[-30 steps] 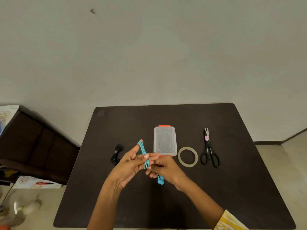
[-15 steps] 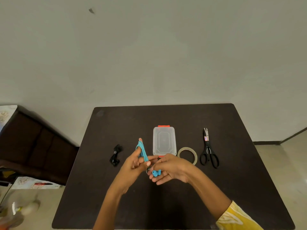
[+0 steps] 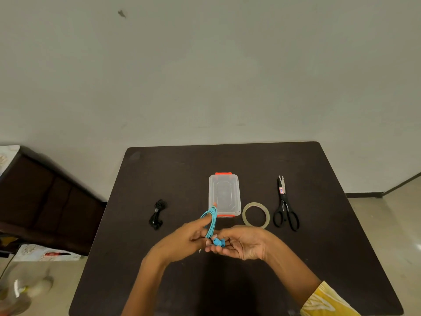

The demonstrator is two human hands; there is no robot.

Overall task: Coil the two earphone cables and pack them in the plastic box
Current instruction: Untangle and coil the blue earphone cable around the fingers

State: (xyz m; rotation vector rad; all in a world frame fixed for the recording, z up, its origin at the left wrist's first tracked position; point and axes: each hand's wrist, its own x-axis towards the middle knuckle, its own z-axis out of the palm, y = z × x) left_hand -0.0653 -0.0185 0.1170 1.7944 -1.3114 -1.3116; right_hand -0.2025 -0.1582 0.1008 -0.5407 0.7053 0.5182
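A blue earphone cable (image 3: 210, 221) is looped in several turns around the raised fingers of my left hand (image 3: 182, 241), which holds the coil above the table's middle. My right hand (image 3: 239, 244) lies palm up beside it, and its fingers hold the two blue earbuds (image 3: 219, 242) at the cable's end. A black earphone cable (image 3: 157, 214) lies bundled on the table to the left. The clear plastic box (image 3: 224, 195) with orange clips sits closed just beyond my hands.
A roll of clear tape (image 3: 256, 214) lies right of the box, and black scissors (image 3: 284, 206) lie farther right. The dark table (image 3: 319, 258) stands against a pale wall. A dark wooden cabinet (image 3: 45, 201) stands off to the left.
My right hand has turned palm up and carried the earbuds up beside the left hand. The coil on my left fingers has gained the last loose length of cable.
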